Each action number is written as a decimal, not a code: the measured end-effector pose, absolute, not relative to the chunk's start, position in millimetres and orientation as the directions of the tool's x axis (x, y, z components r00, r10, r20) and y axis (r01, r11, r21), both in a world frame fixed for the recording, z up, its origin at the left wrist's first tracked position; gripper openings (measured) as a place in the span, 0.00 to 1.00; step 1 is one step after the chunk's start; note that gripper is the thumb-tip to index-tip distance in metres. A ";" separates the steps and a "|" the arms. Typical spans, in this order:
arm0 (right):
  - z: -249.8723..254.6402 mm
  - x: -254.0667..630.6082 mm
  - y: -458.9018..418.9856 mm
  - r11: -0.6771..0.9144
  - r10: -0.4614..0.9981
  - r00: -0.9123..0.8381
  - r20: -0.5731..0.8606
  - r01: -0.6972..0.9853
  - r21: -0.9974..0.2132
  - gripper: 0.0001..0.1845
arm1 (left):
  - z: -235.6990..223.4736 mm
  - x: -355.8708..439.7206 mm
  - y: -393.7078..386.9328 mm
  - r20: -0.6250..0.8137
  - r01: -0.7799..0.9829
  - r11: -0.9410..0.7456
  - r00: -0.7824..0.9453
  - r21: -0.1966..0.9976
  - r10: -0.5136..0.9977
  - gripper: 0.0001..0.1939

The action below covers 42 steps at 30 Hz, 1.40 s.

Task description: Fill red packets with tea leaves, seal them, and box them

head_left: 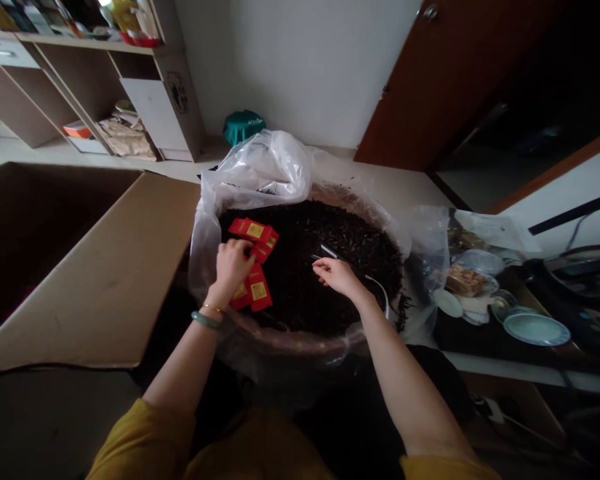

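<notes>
A plastic-lined round tub [300, 347] holds a heap of dark dried leaves, probably loose tea [350, 227]. Several red packets with gold labels [259, 291] lie on its left side. My left hand [234, 265], with a green bangle at the wrist, has its fingers curled at the edge of an upper red packet [266, 248]; the fingertips are partly hidden. Over the middle of the leaves, my right hand [336, 275] pinches a thin metal tool whose tip just shows. Right behind it lies a small flat device with a pale edge [329, 251]. A white cable [384, 293] curves over the leaves.
To the left stands a large open cardboard box [105, 267]. On the right, a low table carries dishes [536, 329] and a bowl of brownish pieces [465, 280]. Behind are a green bag [243, 125], a shelf unit [180, 113] and a brown door [430, 87].
</notes>
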State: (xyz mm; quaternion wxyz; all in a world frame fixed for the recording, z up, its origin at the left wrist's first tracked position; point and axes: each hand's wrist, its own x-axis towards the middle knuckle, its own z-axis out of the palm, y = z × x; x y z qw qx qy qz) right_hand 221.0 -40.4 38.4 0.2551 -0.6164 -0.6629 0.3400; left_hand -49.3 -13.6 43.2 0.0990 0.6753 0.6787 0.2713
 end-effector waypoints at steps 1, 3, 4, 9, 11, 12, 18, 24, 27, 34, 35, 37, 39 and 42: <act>39.3 220.2 -41.4 0.021 0.988 -0.127 -0.086 0.666 -0.746 0.09 | 43.2 -44.2 -21.0 0.139 0.909 -0.108 0.056 0.402 0.989 0.13; 40.5 218.5 -43.0 0.051 0.984 -0.157 -0.086 0.705 -0.707 0.08 | 42.6 -35.1 -31.4 0.023 0.957 -0.138 0.136 0.255 0.990 0.16; 40.6 217.9 -43.7 0.068 0.982 -0.172 -0.082 0.719 -0.692 0.08 | 41.8 -31.7 -34.3 -0.006 0.964 -0.151 0.156 0.219 0.988 0.16; 39.4 215.7 -45.1 0.098 0.977 -0.198 -0.075 0.739 -0.666 0.08 | 35.4 -29.3 -34.3 -0.014 0.965 -0.183 0.189 0.189 0.982 0.09; 39.9 214.5 -45.3 0.095 0.977 -0.197 -0.078 0.737 -0.669 0.08 | 34.3 -32.3 -32.5 0.038 0.959 -0.195 0.192 0.205 0.981 0.09; 40.4 213.6 -45.5 0.099 0.977 -0.201 -0.075 0.730 -0.676 0.08 | 34.9 -33.7 -31.6 0.060 0.953 -0.199 0.191 0.230 0.980 0.11; 40.0 196.4 -49.1 0.208 0.968 -0.240 0.074 0.600 -0.773 0.13 | 52.3 -33.4 -25.4 0.138 0.814 -0.317 0.286 0.488 0.948 0.16; 14.2 173.3 -55.1 0.273 0.937 -0.341 0.076 0.579 -0.768 0.28 | 53.4 -26.4 -30.4 0.000 0.871 -0.388 0.407 0.301 0.914 0.23; -1.0 171.0 -56.3 0.269 0.937 -0.347 0.041 0.643 -0.717 0.28 | 45.7 -20.3 -38.8 -0.180 0.928 -0.331 0.360 0.169 0.915 0.19; -3.1 168.5 -52.2 0.305 0.951 -0.245 0.189 0.639 -0.706 0.24 | 44.2 -9.6 -44.9 -0.092 0.822 -0.237 0.329 0.518 0.940 0.09; 0.2 168.4 -51.8 0.319 0.948 -0.202 0.247 0.644 -0.695 0.23 | 44.5 -9.2 -44.0 -0.073 0.782 -0.200 0.299 0.591 0.952 0.10; 7.4 168.5 -52.3 0.362 0.920 -0.137 0.366 0.655 -0.663 0.20 | 43.1 -8.2 -42.5 -0.046 0.694 -0.118 0.213 0.710 0.976 0.10; 14.2 168.6 -54.1 0.417 0.875 -0.112 0.470 0.667 -0.617 0.19 | 39.2 -6.2 -41.7 -0.042 0.601 -0.038 0.119 0.798 0.992 0.10; 21.3 168.9 -57.2 0.503 0.805 -0.150 0.575 0.685 -0.526 0.19 | 30.8 -1.7 -41.7 -0.076 0.440 0.062 0.016 0.896 0.997 0.11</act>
